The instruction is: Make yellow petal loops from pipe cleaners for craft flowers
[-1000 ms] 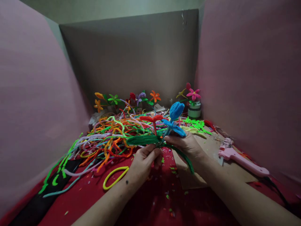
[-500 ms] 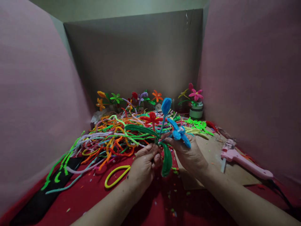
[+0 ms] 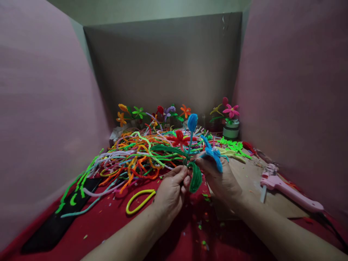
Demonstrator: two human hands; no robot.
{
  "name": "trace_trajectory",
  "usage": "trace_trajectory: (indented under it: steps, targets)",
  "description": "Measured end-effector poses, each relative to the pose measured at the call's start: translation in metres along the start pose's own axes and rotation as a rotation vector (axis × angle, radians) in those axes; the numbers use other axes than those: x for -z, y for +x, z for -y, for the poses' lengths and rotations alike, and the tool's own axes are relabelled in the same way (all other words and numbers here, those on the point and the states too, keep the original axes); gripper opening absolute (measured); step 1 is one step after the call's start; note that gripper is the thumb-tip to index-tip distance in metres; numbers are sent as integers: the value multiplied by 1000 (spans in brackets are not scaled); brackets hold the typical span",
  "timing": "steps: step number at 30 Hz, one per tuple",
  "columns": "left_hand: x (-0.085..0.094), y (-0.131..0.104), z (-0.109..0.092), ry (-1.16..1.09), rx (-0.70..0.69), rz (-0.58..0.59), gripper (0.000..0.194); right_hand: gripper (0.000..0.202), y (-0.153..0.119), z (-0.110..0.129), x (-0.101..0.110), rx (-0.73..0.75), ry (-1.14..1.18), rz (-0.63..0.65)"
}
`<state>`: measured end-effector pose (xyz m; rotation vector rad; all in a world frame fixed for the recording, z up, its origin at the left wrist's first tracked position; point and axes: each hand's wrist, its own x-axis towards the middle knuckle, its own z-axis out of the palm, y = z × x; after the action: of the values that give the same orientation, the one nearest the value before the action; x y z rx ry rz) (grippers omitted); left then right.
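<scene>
A small bouquet of pipe-cleaner flowers stands upright between my hands, with a blue bud (image 3: 192,123), a red flower (image 3: 179,139), a blue flower (image 3: 213,153) and two dark green leaves (image 3: 195,177). My left hand (image 3: 171,190) pinches the bouquet's stems (image 3: 186,159) at their base. On the right, my right hand (image 3: 221,181) has its fingers closed at the stems beside the blue flower, which partly covers them. One leaf points left, the other curls down between the hands.
Loose coloured pipe cleaners (image 3: 138,156) lie in a heap behind my hands. Yellow-handled scissors (image 3: 140,201) are left of my left hand. A pink glue gun (image 3: 293,192) rests on brown board (image 3: 241,181) at right. Finished flowers (image 3: 231,111) line the back.
The blue flower has turned more side-on and the lower leaf has tilted and looks shorter. Both hands keep their hold. The whole scene has shifted slightly right.
</scene>
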<state>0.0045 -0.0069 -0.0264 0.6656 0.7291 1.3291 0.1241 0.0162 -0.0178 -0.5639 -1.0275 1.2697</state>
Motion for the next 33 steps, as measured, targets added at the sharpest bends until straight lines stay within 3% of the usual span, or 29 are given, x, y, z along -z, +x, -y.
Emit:
trace_trajectory:
  steps: [5, 10, 18, 24, 28, 33]
  targets:
    - [1, 1, 4, 70, -57, 79, 20, 7, 3, 6, 0, -20, 18, 14]
    - [-1, 2, 2, 11, -22, -50, 23, 9, 0, 3, 1, 14, 28, 61]
    - [-3, 2, 1, 28, -47, -85, 25, 10, -1, -3, -2, 90, 10, 13]
    - [2, 1, 3, 197, -117, 89, 22, 7, 6, 2, 0, 10, 138, 88]
    - [3, -2, -2, 339, -193, 128, 26, 17, 12, -4, 5, -28, 201, 131]
    - [-1, -1, -6, 414, -265, 121, 21, 13, 9, -14, 7, -22, 84, 181]
